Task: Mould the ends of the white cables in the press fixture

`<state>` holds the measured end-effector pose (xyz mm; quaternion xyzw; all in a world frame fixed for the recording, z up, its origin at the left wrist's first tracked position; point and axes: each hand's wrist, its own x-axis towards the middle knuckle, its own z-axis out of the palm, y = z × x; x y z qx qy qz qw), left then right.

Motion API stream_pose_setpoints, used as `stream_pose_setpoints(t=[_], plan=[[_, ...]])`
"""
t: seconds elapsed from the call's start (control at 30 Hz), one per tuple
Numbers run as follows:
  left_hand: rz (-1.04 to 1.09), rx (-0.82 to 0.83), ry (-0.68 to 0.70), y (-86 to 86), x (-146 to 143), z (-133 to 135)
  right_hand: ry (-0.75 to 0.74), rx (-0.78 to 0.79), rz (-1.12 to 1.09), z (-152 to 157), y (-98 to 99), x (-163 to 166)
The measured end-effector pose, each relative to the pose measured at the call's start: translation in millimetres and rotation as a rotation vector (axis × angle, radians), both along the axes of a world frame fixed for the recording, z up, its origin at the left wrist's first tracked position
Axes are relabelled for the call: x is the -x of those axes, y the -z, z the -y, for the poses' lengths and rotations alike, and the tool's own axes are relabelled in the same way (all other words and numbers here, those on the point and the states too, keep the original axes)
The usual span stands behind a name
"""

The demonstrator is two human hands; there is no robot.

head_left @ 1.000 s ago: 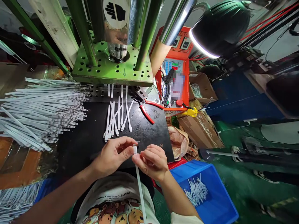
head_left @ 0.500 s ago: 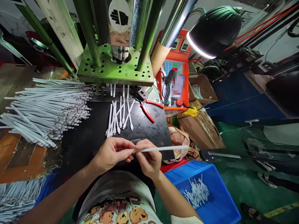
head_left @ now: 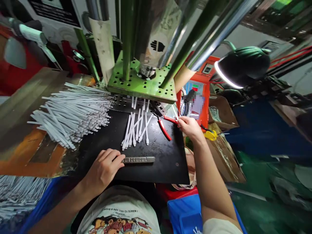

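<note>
My left hand [head_left: 106, 167] is closed over the left end of a grey metal bar [head_left: 140, 159] with a row of small slots, lying on the black work plate [head_left: 163, 169]. My right hand [head_left: 191, 127] reaches out to the plate's right side, fingertips pinched on a short white flat cable [head_left: 175, 112] that points up toward the press. Close to those fingers are red-handled pliers [head_left: 165, 130]. Several white cables [head_left: 133, 130] with small end connectors lie in the middle of the plate. Other white ends stick out below the green press plate [head_left: 143, 92].
A big heap of white cables [head_left: 70, 113] covers the cardboard at left. An orange control box [head_left: 206, 97] stands behind my right hand, beside a lit lamp [head_left: 243, 66]. Cardboard boxes [head_left: 226, 156] are at right; a blue bin [head_left: 184, 214] sits below my right arm.
My hands have moved apart. The right has carried the white cable up and right to beside the pliers; the left has come down onto the metal bar. The view has shifted left.
</note>
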<state>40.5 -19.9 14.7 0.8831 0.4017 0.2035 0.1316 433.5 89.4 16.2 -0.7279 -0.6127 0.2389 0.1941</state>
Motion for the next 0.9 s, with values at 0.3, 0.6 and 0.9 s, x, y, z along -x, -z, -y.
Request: stream_pose_setpoints(t=[0.3,0.6,0.9], plan=[[0.034,0.016,0.005,5.6,11.1,-14.7,-0.037,-0.096,0.659,4.0,13.6,40.1],[-0.043,0.142,0.061,5.2,3.4,-28.1,0.012,0.015,0.943,62.1,13.4,23.7],[-0.065,0.134,0.145,-2.4,-0.7,-39.4,0.112,-0.036,0.893,4.2,-4.3,30.8]])
